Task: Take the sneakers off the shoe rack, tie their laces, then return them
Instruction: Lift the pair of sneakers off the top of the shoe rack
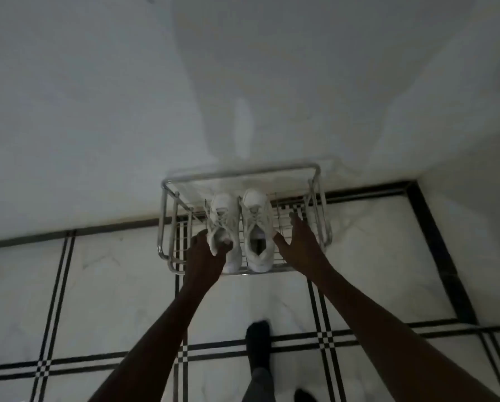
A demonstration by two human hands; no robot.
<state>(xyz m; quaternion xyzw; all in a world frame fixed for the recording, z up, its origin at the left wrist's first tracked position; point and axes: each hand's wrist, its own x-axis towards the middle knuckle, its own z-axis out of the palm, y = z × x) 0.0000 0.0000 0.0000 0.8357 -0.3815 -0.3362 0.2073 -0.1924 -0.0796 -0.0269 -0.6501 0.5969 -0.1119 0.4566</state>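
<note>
Two white sneakers stand side by side on the top shelf of a chrome wire shoe rack [167, 216], toes toward the wall. My left hand [205, 250] grips the left sneaker [224, 224] at its collar, thumb inside the opening. The right sneaker [257, 227] stands upright with loose laces. My right hand [298, 239] is spread open just to its right, fingers pointing at the wall, the thumb touching or nearly touching the shoe's side.
The rack stands against a pale wall [243, 82] on white floor tiles [112, 285] with black stripe borders. My foot in a dark sock [258, 346] stands on the floor below the rack. The light is dim.
</note>
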